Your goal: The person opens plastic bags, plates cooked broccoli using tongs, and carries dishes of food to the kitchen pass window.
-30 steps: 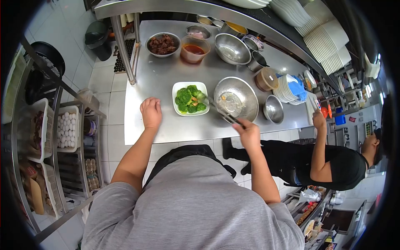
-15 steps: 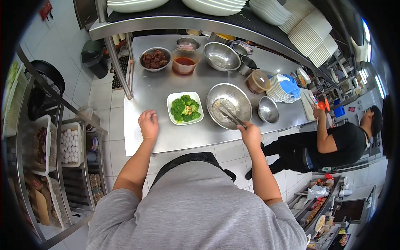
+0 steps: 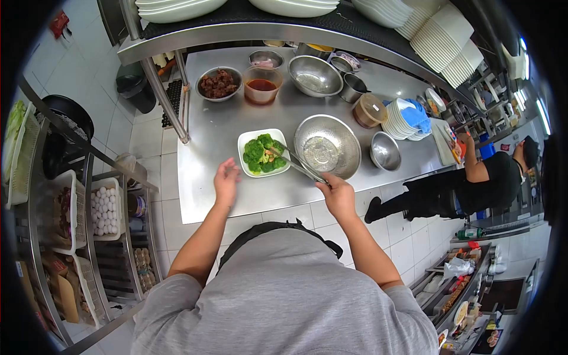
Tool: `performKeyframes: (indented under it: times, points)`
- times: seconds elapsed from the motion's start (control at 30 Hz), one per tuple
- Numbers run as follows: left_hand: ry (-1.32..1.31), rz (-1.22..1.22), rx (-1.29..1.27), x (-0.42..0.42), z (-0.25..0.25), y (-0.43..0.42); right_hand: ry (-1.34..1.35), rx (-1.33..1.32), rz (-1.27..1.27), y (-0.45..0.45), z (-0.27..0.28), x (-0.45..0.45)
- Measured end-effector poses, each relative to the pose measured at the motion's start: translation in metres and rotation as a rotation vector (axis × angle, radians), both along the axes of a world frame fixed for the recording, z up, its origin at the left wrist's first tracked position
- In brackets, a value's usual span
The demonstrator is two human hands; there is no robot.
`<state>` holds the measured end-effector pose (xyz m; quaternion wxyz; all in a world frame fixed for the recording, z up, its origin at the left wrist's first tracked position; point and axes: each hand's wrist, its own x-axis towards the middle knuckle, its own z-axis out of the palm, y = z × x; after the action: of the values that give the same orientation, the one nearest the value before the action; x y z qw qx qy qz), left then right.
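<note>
My right hand (image 3: 337, 196) grips a pair of metal tongs (image 3: 303, 168). The tips of the tongs reach into the broccoli (image 3: 260, 152) piled on a square white plate (image 3: 241, 137). Beneath the tongs' handle end, at its left rim, lies a perforated steel bowl (image 3: 349, 145) with some wet residue in its bottom. My left hand (image 3: 226, 180) is raised a little beside the plate's lower left corner, fingers apart and holding nothing. A smaller steel bowl (image 3: 385, 151) stands to the right of the perforated one.
Behind are a bowl of browned meat (image 3: 219, 84), a tub of red sauce (image 3: 262, 85), another steel bowl (image 3: 315, 77) and a lidded container (image 3: 369, 110). Stacked white plates (image 3: 400, 121) stand right. A shelf (image 3: 236, 36) overhangs the back. A co-worker (image 3: 482, 183) stands at the right.
The tongs have swung left from the perforated bowl to the broccoli plate. My left hand has lifted off the table edge and moved right, nearer the plate. The co-worker's arm has shifted.
</note>
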<state>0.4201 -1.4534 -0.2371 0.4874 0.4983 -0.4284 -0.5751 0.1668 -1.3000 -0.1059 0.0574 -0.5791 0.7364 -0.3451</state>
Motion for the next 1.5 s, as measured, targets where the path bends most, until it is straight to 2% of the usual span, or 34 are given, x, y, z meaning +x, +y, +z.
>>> performKeyframes:
  times: [0.03,0.13,0.2,0.4,0.47,0.53,0.57,0.63,0.7,0.77,0.87,0.9,0.97,1.17,1.2,1.23,1.3,1.33,1.4,1.43,1.5]
  points:
    - [0.149,-0.07,0.181,-0.007,0.012,0.003,0.027,0.028,-0.017,-0.002,0.001,0.005]
    - [0.192,-0.176,0.327,-0.019,0.023,0.005,0.071,0.069,0.004,-0.004,0.004,0.002]
    - [0.193,-0.186,0.36,-0.024,0.029,0.002,0.085,0.072,0.027,-0.003,0.006,-0.003]
    - [0.186,-0.156,0.418,-0.032,0.03,-0.01,-0.11,0.052,-0.006,0.007,0.004,-0.02]
    - [0.18,-0.136,0.41,-0.029,0.029,-0.008,-0.187,0.104,-0.339,0.009,0.016,-0.027]
    - [0.239,-0.152,0.402,-0.016,0.028,-0.002,-0.122,0.169,-0.352,0.006,0.004,-0.051]
    - [0.204,-0.159,0.401,-0.01,0.038,0.003,-0.053,0.248,-0.367,0.006,-0.001,-0.061]
    - [0.135,-0.204,0.376,0.003,0.076,0.015,-0.142,0.211,-0.318,0.009,0.0,-0.069]
    - [0.074,-0.304,0.327,0.015,0.108,0.023,0.234,-0.042,-0.255,0.019,0.008,-0.074]
    - [0.041,-0.346,0.305,0.008,0.15,0.037,-0.099,-0.002,-0.251,0.045,0.026,-0.079]
    - [-0.004,-0.468,0.277,-0.028,0.187,0.068,-0.849,-0.074,-0.145,0.104,0.01,-0.097]
    - [0.002,-0.525,0.27,-0.048,0.195,0.081,-1.092,-0.05,-0.168,0.127,0.022,-0.101]
    - [0.046,-0.659,0.278,-0.088,0.21,0.111,-1.325,-0.068,-0.223,0.175,0.028,-0.111]
    - [0.095,-1.079,0.356,-0.273,0.19,0.243,-1.303,-0.299,-0.67,0.389,0.015,-0.178]
    - [0.073,-1.142,0.473,-0.305,0.23,0.26,-1.358,-0.324,-0.785,0.418,0.063,-0.189]
    - [0.069,-1.223,0.517,-0.326,0.229,0.283,-1.356,-0.347,-0.835,0.456,0.066,-0.188]
    - [0.083,-1.343,0.605,-0.367,0.218,0.337,-1.383,-0.507,-1.134,0.538,0.059,-0.183]
    - [0.097,-1.376,0.644,-0.391,0.213,0.365,-1.367,-0.546,-1.172,0.572,0.059,-0.181]
    - [0.069,-1.483,0.696,-0.433,0.191,0.401,-1.349,-0.737,-1.34,0.619,0.059,-0.181]
    - [0.015,-1.509,0.778,-0.445,0.202,0.414,-1.371,-0.73,-1.382,0.632,0.074,-0.179]
    - [0.005,-1.531,0.815,-0.488,0.199,0.45,-1.339,-0.816,-1.394,0.66,0.065,-0.184]
